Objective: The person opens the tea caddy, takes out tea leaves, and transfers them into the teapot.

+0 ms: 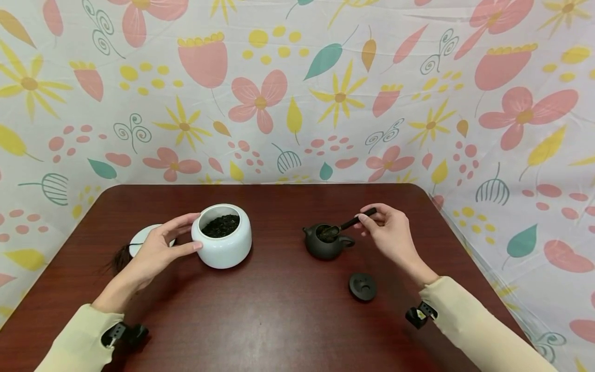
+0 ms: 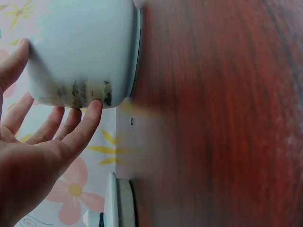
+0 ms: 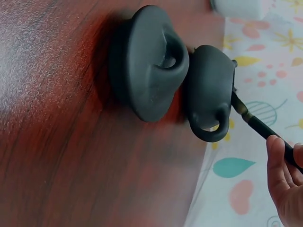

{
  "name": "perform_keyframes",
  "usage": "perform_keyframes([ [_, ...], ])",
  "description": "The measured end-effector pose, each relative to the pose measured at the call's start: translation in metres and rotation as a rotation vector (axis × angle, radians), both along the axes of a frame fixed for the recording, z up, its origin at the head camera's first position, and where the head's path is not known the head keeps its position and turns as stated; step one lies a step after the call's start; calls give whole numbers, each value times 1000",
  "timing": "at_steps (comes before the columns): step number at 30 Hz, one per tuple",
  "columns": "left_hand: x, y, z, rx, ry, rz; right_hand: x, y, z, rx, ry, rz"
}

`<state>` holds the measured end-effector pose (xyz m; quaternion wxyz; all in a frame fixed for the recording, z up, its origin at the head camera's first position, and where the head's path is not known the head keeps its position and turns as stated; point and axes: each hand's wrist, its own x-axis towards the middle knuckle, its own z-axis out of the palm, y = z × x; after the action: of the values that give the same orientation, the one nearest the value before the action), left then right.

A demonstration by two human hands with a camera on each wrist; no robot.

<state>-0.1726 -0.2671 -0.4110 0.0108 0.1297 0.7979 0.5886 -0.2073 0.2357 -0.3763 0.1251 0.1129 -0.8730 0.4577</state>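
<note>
My left hand [image 1: 158,252] holds the side of a round white tea jar [image 1: 228,254], thumb toward the front and fingers toward the back. Dark loose tea leaves [image 1: 220,226] show through the jar's open mouth. Between the thumb and fingers of my right hand [image 1: 390,232] is the dark handle of a small tea scoop [image 1: 357,221], tilted down to the left. Its bowl is in the mouth of a small dark teapot [image 1: 324,251], where some tea shows. The teapot's handle [image 3: 210,135] faces the right hand. In front lies the dark teapot lid [image 3: 154,71].
Partly behind the left hand, the jar's white lid [image 1: 138,241] lies on the table, a dark tassel [image 1: 122,257] beside it. The brown wooden table [image 1: 279,320] has a flowered cloth [image 1: 288,103] hanging behind it.
</note>
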Motion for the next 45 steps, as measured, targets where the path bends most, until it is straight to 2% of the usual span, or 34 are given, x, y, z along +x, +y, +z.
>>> perform_keyframes([
  [13, 0, -1, -1, 5, 7, -1, 6, -9, 8, 103, 187, 21],
  [21, -2, -1, -1, -13, 0, 3, 9, -7, 6, 122, 238, 42],
  [33, -1, 2, 2, -17, -5, 3, 12, 5, 3, 66, 199, -7],
  [45, -3, -4, -2, -22, 9, 2, 19, 15, 7, -48, 175, -21],
])
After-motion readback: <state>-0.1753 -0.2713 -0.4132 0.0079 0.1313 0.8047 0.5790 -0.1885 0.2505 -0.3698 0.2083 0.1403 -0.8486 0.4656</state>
